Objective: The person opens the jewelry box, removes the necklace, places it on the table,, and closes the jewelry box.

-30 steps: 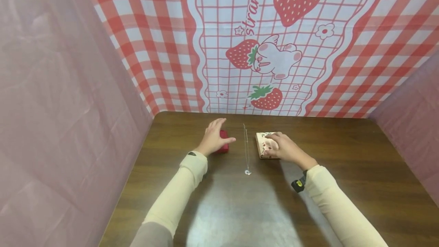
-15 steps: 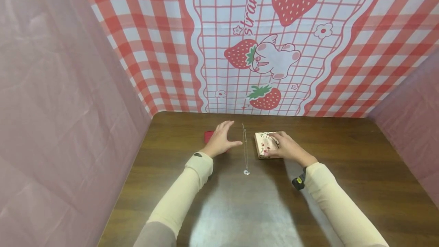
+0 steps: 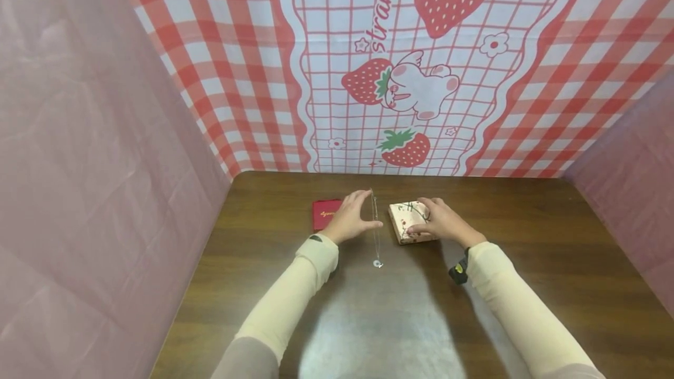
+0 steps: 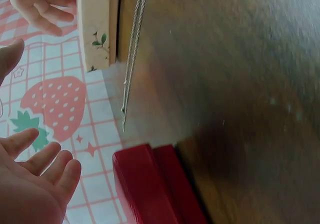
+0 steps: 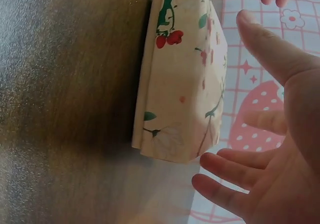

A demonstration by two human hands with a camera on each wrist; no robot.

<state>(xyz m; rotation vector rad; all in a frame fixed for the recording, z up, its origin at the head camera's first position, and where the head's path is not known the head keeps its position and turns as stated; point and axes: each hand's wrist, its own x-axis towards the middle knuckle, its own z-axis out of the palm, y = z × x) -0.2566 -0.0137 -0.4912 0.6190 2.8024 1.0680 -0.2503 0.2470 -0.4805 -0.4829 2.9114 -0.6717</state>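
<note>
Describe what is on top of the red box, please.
Gold lettering shows on the red box; in the head view the left hand hides the right part of its top.

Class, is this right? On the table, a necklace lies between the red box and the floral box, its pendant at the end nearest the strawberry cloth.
No: the head view shows the pendant at the end farthest from the strawberry cloth. The necklace lies on the table between the red box and the floral box.

Wooden table — red box beside left fingers, necklace near their tips, floral box below right fingers
</note>
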